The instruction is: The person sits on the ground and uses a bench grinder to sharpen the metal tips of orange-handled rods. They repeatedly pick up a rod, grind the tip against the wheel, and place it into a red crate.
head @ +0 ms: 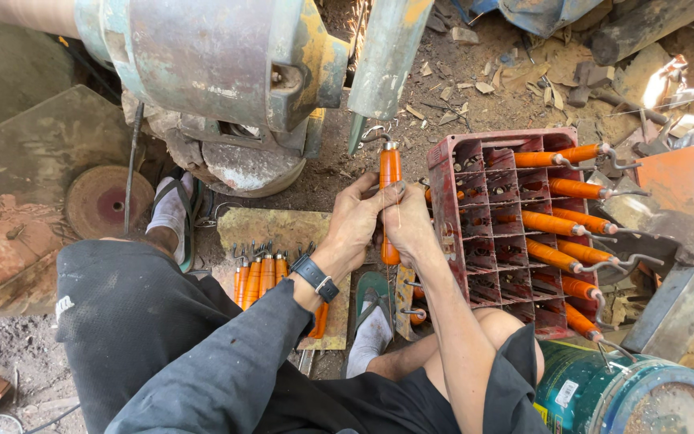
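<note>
— What are the hands doing, mid-frame?
— The left hand and right hand both have their grip pressed around one orange-handled tool, held upright, its metal hook near the grey machine above.
— And the other tools?
— Some lie in the red crate at right; a row of orange handles sits on a board lower left of the hands.
</note>
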